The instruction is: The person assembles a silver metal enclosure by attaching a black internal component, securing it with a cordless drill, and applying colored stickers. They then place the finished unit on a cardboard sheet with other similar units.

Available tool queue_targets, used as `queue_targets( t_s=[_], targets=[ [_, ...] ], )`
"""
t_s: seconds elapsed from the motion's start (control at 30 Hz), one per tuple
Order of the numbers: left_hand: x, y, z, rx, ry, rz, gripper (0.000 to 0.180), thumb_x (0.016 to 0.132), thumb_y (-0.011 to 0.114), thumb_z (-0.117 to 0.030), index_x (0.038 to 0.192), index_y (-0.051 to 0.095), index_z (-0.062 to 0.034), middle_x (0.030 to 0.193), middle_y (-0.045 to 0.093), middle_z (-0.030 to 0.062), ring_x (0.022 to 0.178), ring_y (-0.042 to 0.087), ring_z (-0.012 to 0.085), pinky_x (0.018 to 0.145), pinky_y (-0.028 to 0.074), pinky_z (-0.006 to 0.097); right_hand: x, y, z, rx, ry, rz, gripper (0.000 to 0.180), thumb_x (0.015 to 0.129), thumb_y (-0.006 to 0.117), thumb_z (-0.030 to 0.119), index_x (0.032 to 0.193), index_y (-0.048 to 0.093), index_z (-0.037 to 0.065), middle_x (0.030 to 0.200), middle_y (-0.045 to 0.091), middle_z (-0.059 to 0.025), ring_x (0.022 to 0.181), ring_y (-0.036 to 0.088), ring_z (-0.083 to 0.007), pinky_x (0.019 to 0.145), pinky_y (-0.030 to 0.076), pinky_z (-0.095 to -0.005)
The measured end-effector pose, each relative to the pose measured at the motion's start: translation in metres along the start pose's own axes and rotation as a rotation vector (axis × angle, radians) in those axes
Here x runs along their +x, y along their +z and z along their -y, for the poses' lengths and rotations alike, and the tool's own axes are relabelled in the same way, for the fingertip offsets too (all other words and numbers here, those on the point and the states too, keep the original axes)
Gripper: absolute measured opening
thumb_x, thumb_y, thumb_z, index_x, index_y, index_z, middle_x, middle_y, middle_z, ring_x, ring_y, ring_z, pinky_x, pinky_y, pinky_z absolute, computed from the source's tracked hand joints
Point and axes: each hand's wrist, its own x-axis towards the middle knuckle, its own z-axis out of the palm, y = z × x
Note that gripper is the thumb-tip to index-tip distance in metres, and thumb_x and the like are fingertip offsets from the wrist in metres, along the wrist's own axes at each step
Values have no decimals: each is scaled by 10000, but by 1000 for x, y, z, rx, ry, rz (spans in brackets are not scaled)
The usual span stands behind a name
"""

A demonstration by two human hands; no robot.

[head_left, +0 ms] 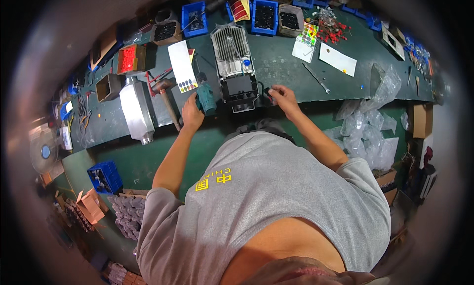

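A finned metal housing (pixel 231 45) with a black box-like part (pixel 239 86) at its near end lies on the bench straight ahead. My left hand (pixel 192 113) is closed at the side of a teal power drill (pixel 208 98), which lies just left of the housing; its fingertips are partly hidden. To the right of the housing, my right hand (pixel 285 100) pinches a small black piece (pixel 268 92) at the end of a short dark cable. That cable seems to run to the housing's near right side.
A hammer (pixel 170 104) and a silver metal casing (pixel 135 109) lie to the left. White sticker sheets (pixel 181 62) and a wrench (pixel 318 79) are on the bench (pixel 281 58). Blue bins (pixel 264 30) of small parts line the back. Clear plastic bags (pixel 368 132) hang at right.
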Motion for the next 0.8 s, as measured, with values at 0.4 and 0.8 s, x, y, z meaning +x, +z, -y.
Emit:
queue_targets(
  t_s=[0.4, 0.8],
  targets=[
    [34, 46, 17, 200, -57, 95, 729, 775, 718, -74, 1441, 426, -130, 1305, 549, 141, 1265, 490, 342, 1103, 327, 502, -17, -2, -20, 88, 96, -77, 378, 919, 719, 301, 1180, 664, 33, 936, 675, 0, 831, 627, -87, 685, 508, -259],
    [-49, 24, 23, -297, -204, -164, 132, 887, 696, -177, 923, 641, -63, 649, 600, 127, 596, 613, 305, 586, 472, 438, -14, -2, -14, 99, 3, -169, 200, 970, 635, 208, 1029, 696, 27, 855, 692, -43, 709, 618, -107, 634, 504, -267]
  ],
)
